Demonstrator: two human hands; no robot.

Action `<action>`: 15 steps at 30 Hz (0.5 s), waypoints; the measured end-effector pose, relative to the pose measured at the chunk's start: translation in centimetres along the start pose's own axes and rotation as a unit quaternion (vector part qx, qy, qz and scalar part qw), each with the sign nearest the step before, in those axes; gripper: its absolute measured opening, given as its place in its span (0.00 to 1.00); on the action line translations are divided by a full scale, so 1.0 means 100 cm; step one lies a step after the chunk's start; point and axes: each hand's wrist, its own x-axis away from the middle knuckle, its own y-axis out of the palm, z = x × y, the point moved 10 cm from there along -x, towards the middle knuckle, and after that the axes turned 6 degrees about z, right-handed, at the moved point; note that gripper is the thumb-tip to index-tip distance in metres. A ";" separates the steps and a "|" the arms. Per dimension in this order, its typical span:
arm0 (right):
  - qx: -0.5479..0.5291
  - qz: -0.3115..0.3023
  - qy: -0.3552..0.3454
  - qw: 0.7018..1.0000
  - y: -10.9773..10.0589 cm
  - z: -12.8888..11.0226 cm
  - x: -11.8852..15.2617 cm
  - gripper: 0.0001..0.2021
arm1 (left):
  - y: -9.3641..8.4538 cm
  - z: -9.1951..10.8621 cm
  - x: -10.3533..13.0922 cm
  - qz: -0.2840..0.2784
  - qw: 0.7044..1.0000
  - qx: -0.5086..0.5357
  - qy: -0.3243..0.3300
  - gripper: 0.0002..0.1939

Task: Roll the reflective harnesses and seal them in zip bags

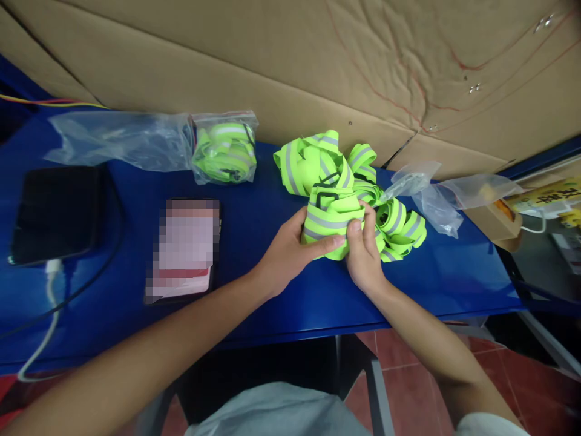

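The blue desk point(258, 203) carries a black device point(57, 212) by its left end and a phone point(187, 245) toward the front edge. Along the back edge lie clear plastic point(131, 142), a bagged neon bundle point(224, 151) and loose neon straps point(295, 166); crumpled bags point(438, 209), seemingly two, sit near the back right corner.

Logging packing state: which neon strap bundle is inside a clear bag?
The leftmost bundle, enclosed by a clear bag. The held bundle, between left hand and right hand, and the adjacent pile are unbagged.
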 end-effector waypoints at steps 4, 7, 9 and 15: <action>-0.025 -0.049 -0.005 0.998 0.008 -0.001 -0.002 0.28 | -0.006 0.000 -0.002 0.020 1.000 0.019 -0.012 0.31; -0.057 -0.107 -0.004 0.993 0.018 -0.002 -0.003 0.31 | -0.009 0.003 -0.002 0.029 0.999 0.025 -0.007 0.30; -0.068 -0.134 -0.001 0.989 0.022 -0.001 -0.003 0.30 | -0.007 0.005 -0.002 0.016 0.999 0.044 -0.008 0.30; -0.119 -0.071 0.003 0.990 0.010 0.003 -0.007 0.26 | -0.003 0.027 0.000 -0.042 0.988 -0.131 0.075 0.34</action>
